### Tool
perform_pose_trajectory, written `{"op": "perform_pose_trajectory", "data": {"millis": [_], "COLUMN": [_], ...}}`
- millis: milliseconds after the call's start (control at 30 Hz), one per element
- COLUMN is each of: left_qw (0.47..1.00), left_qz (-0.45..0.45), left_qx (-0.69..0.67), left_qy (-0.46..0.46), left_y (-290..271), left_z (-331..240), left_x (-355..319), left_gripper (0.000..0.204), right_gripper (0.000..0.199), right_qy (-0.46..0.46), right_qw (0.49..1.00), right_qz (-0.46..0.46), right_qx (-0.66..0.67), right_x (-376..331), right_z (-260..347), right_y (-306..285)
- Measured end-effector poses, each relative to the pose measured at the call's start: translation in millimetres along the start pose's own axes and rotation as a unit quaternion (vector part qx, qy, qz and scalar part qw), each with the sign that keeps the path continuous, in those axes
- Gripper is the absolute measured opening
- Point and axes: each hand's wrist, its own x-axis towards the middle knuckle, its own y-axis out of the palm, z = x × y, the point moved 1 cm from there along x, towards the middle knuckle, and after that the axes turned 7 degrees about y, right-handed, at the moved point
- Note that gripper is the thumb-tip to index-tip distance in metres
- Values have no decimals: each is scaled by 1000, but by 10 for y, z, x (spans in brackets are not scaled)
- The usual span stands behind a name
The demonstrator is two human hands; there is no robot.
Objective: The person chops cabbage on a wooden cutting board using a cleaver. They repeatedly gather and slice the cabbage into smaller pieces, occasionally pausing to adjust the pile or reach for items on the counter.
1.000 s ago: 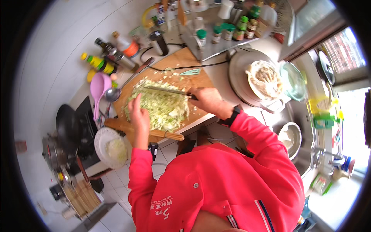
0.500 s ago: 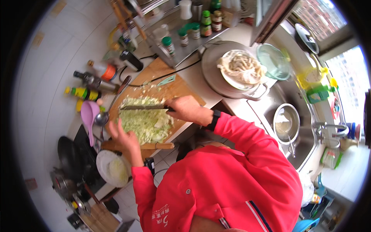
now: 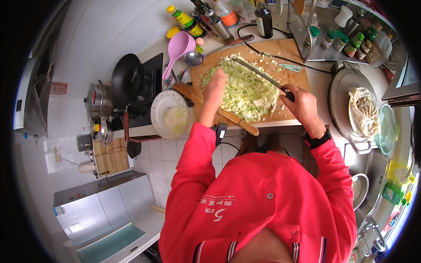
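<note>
Shredded cabbage (image 3: 245, 90) heaped mid cutting board (image 3: 298, 55). Right hand (image 3: 302, 107) clenched round knife (image 3: 258, 74) handle, blade across the heap; left hand (image 3: 215, 87) pressed flat beside it. Risks nicking those fingers, probably.

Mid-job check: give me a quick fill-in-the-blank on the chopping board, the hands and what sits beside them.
1. The right hand grips a ____ over the chopped cabbage.
2. The left hand rests on the ____.
3. The cabbage lies on a ____ cutting board.
4. Left of the board lies a ____ plastic ladle.

Missing words: knife; cabbage; wooden; pink
</note>
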Motion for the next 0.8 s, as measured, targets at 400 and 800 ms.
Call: {"op": "perform_pose_trajectory", "data": {"millis": [400,800], "left_qw": [921,834], "left_qz": [-80,235], "left_qx": [318,433], "left_qy": [209,248], "left_y": [86,552], "left_z": [273,189], "left_x": [-885,-829], "left_gripper": [20,33], "right_gripper": [31,27], "right_qy": [134,330], "right_qw": [987,885], "right_qz": [68,99], "right_qx": [58,314], "right_x": [-257,-695], "right_z": [-331,-653], "right_y": [-132,144]}}
